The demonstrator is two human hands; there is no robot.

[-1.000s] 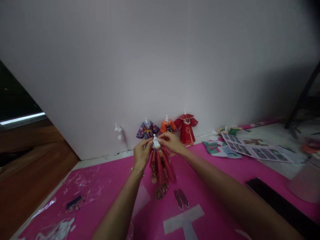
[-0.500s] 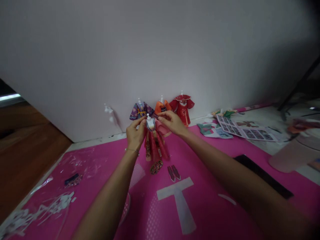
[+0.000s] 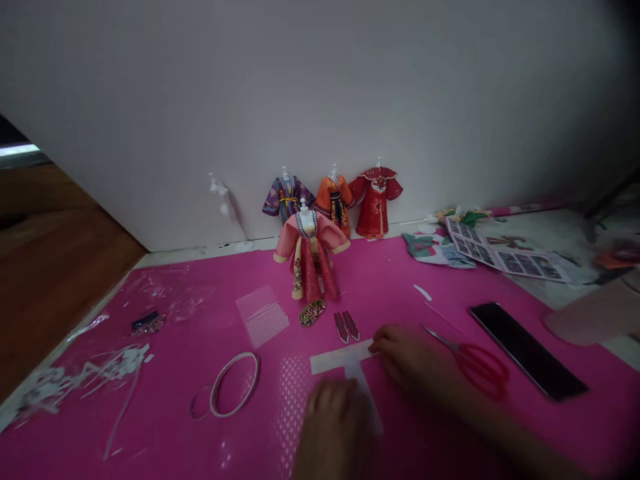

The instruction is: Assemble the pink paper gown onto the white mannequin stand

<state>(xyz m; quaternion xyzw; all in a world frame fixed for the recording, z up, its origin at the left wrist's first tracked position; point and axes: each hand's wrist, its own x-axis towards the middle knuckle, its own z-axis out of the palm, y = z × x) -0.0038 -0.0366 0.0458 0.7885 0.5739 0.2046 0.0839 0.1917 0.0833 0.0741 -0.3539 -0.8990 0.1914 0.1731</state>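
A small mannequin in a pink and red paper robe stands free on the pink mat, with no hand on it. Both my hands are low and near me. My right hand rests on the mat with its fingertips at the right end of a white T-shaped paper piece. My left hand hovers over the stem of that piece and is smeared by motion. The fingers of neither hand can be made out. A patterned oval piece and two dark red strips lie in front of the mannequin.
Three dressed mannequins, purple, orange and red, stand against the white wall. Red scissors and a black slab lie to the right. A tape ring, a mesh square, plastic scraps and instruction sheets also lie about.
Both hands let go of the pink-robed mannequin and drew back toward me to the white T-shaped piece. The mannequin stays standing. The view tilted down.
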